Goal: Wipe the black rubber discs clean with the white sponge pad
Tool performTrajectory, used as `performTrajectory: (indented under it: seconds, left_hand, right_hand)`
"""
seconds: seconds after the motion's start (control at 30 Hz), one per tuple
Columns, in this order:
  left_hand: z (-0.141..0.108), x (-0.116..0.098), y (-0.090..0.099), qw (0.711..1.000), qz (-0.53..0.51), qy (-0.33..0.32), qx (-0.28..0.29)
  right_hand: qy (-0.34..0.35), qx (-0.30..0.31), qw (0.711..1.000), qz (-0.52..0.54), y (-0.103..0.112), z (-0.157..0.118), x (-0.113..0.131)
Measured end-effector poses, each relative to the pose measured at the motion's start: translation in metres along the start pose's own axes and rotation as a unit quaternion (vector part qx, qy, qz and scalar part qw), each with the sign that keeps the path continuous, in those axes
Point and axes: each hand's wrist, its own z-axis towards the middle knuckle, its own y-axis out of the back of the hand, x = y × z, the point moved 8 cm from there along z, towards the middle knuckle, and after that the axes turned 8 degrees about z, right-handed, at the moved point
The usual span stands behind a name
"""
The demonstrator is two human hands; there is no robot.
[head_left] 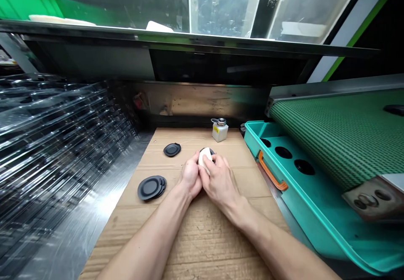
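Observation:
Over the middle of the cardboard sheet (202, 233), my two hands are close together. A folded white cloth or pad (205, 157) is pinched in the fingers of my right hand (220, 178). Behind the cloth shows the dark rim of a round black disc (212, 150), mostly covered by the cloth and fingers. My left hand (191, 174) is closed around the disc from the left side; its fingertips are hidden. To the left lie a small stack of round black discs (150, 188) and, farther back, another black disc piece (172, 149).
A whitish bottle with a metal cap (220, 131) stands at the cardboard's back edge. On the right, a teal tray (296, 212) with several black discs sits beneath a green conveyor belt (344, 132). Stacked clear plastic trays (57, 145) fill the left. A metal ledge (189, 42) crosses above.

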Motion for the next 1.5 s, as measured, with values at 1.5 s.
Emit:
performTrajectory:
  seconds: [1.5]
  left_hand:
    - [-0.126, -0.157, 0.036, 0.794, 0.589, -0.138, -0.064]
  right_hand:
    - [-0.083, 0.030, 0.994, -0.067, 0.016, 0.003, -0.078]
